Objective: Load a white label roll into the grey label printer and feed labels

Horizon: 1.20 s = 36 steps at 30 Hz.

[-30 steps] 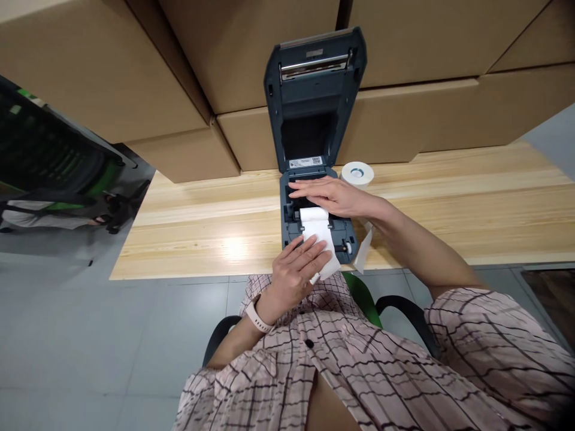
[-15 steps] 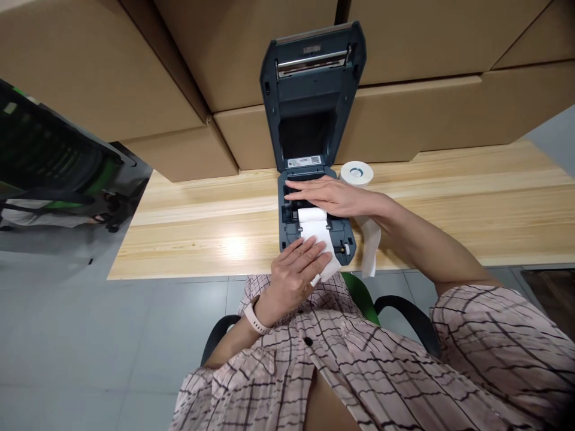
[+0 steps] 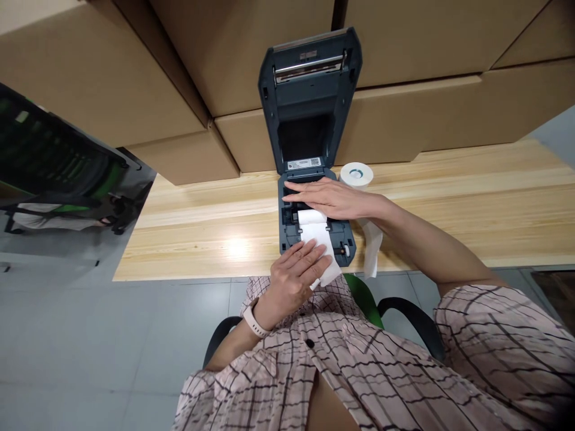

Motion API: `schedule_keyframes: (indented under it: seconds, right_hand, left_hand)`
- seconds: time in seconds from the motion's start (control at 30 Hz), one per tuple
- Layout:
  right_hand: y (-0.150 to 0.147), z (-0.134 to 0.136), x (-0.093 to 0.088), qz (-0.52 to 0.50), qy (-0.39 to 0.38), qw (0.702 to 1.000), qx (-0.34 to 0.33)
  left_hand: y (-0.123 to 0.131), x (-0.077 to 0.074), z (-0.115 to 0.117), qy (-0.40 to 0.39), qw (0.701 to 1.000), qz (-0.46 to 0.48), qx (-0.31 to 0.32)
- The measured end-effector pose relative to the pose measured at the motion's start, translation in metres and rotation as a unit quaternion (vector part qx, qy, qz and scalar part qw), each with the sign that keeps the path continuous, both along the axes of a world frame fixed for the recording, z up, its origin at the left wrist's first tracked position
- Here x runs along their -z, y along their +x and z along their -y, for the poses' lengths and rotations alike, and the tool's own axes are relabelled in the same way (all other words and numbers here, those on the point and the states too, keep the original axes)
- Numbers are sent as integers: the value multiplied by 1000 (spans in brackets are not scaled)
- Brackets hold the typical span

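Observation:
A dark grey label printer [image 3: 311, 129] stands on the wooden table [image 3: 188, 227] with its lid raised. A white paper roll lies in its bay, and a paper strip [image 3: 320, 233] runs out over the front. My left hand [image 3: 294, 275] holds the end of that strip, fingers pressed on it at the printer's front edge. My right hand [image 3: 335, 197] lies flat, fingers stretched out, over the roll bay.
A second white paper roll [image 3: 356, 174] stands right of the printer, its loose tail [image 3: 372, 251] hanging over the table edge. Large cardboard boxes [image 3: 431, 108] line the back. A green-and-black chair [image 3: 63, 167] is at the left; my chair's armrests show below.
My left hand has drawn slightly toward me with the strip. The loose tail of the second roll now hangs straighter over the edge. My right hand stays over the bay.

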State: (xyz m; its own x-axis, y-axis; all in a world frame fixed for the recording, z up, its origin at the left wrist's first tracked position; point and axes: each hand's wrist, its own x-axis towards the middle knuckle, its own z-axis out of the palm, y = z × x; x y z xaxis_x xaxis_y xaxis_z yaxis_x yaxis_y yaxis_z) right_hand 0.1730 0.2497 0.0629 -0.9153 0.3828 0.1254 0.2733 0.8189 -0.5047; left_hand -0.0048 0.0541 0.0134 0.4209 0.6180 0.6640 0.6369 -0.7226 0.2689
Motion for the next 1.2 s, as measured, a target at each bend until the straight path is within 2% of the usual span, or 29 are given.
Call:
schedule_keyframes:
  seconds: [0.1, 0.17, 0.23, 0.27, 0.33, 0.37, 0.4, 0.43, 0.47, 0.53, 0.57, 0.63, 0.67, 0.73, 0.83, 1.03, 1.2]
  right_hand:
    - [4, 2, -4, -35, -36, 999, -11]
    - [10, 5, -15, -89, -73, 993, -5]
    - [18, 6, -32, -230, -75, 968, 72]
    - [21, 4, -41, -326, -52, 934, 136]
    - [24, -10, -61, -482, 26, 833, 270]
    - [24, -22, -69, -516, 60, 792, 319]
    - [23, -35, -76, -517, 78, 776, 353]
    - [20, -49, -82, -495, 74, 782, 371]
    - [16, -63, -87, -461, 51, 803, 374]
    - [8, -85, -94, -393, -37, 852, 343]
    - [3, -91, -97, -367, -82, 868, 324]
    - [-4, -93, -101, -356, -127, 873, 307]
    - [-5, -88, -101, -365, -123, 872, 302]
    - [-3, -69, -99, -388, -67, 873, 289]
    - [10, -24, -89, -389, 41, 887, 247]
    - [40, 71, -50, -295, 77, 935, 182]
    - [50, 121, -15, -185, 125, 954, 199]
  left_hand:
    - [1, 1, 1, 8, 1000, 7, 2]
    - [1, 1, 2, 19, 1000, 19, -2]
    - [1, 2, 4, 23, 999, 30, 3]
    - [1, 2, 5, 22, 999, 34, 9]
    - [1, 2, 6, 19, 999, 37, 20]
    - [1, 2, 7, 21, 999, 38, 22]
    - [2, 1, 8, 24, 999, 40, 21]
    - [2, 1, 9, 26, 998, 44, 20]
    - [2, 1, 10, 28, 998, 48, 20]
    - [3, 0, 12, 24, 998, 56, 22]
    - [4, -1, 14, 19, 998, 59, 24]
    - [4, -3, 16, 11, 998, 59, 23]
    - [4, -4, 17, 11, 998, 57, 20]
    - [5, -6, 17, 17, 998, 54, 10]
    - [8, -7, 16, 33, 998, 62, 7]
    - [12, -2, 19, 41, 997, 65, 5]
    - [7, 2, 33, 87, 994, 72, -7]
